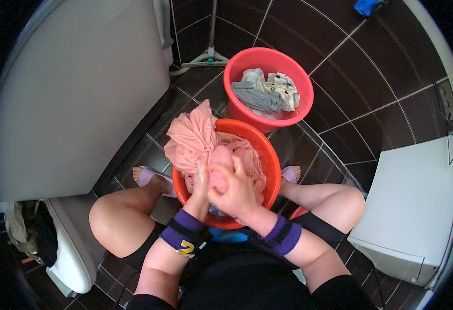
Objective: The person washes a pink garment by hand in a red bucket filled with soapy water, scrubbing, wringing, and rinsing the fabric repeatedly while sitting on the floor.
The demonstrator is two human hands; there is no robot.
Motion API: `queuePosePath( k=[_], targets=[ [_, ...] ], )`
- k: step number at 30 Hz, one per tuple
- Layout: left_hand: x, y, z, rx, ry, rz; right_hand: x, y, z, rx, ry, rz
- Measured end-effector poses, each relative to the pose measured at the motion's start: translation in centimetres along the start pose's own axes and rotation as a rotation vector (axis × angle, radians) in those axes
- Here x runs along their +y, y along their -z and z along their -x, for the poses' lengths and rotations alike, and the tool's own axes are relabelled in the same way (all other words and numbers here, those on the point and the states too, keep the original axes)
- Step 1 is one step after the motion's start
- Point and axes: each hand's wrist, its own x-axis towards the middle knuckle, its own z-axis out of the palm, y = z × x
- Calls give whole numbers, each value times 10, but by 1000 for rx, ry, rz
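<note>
Pink cloth (191, 135) lies bunched in an orange-red basin (268, 155) between my knees, and a large fold of it bulges over the far left rim. My right hand (234, 190) is wrapped around a twisted wad of this cloth above the basin; its fingers are slightly blurred. Against the left side of the wad is my left hand (200, 182), wet, gripping the cloth with its palm turned inward. Part of the left fingers is hidden by the fabric. A bit of greyish-blue material (216, 210) shows low in the basin, under my wrists.
Just beyond stands a pink bucket (234, 106) holding grey cloth (257, 97) and white dark-spotted cloth (288, 91). A floor squeegee (211, 58) leans behind. A grey panel (75, 97) borders the left, a white cabinet (408, 201) the right. Dark tiles cover floor and wall.
</note>
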Motion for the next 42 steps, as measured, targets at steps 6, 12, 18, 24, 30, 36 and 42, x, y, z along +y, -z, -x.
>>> queuePosePath(
  k=[6,12,18,24,30,36,42],
  targets=[
    [-25,-10,10,241,56,10,24,-4,-11,86,104,140],
    [-20,-7,10,-51,-28,224,22,-4,-12,-6,60,13],
    [-28,-10,0,-85,-219,-261,29,3,-17,-59,-112,79],
    [-27,-10,4,-225,-14,209,48,-3,-11,-37,-52,106],
    [-17,-6,-1,-66,87,160,71,11,-23,132,-9,-140],
    [37,-16,7,-142,41,382,92,66,1,-349,-452,-527],
    [44,-23,-2,-352,-48,459,82,70,20,-683,-406,-490]
  ],
)
